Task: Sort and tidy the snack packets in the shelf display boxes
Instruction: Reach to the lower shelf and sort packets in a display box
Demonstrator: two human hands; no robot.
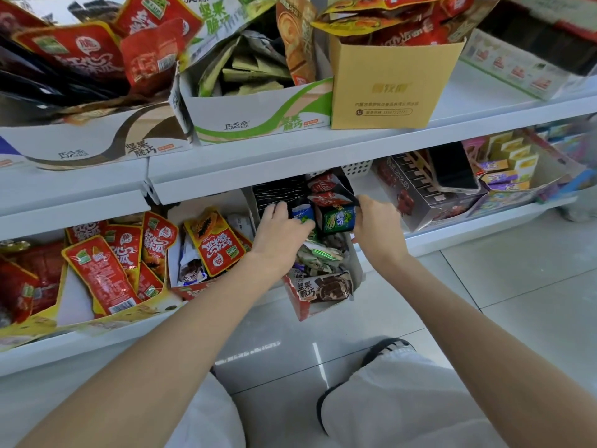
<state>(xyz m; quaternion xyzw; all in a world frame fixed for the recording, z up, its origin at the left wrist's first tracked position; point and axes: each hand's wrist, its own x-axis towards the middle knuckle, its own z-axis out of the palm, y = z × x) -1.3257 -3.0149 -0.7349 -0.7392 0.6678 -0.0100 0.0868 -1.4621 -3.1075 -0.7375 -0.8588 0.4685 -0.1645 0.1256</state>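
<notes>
Both your hands are working inside the narrow display box [354,263] on the lower shelf [478,234]. Your left hand [280,229] is closing on a blue packet [303,213], while your right hand [376,221] is pinching a green packet [339,219] upright. The box is jutting past the shelf's front edge, so pressing down is risking tipping it, spilling the loose packets [318,253] onto the floor [517,302].
</notes>
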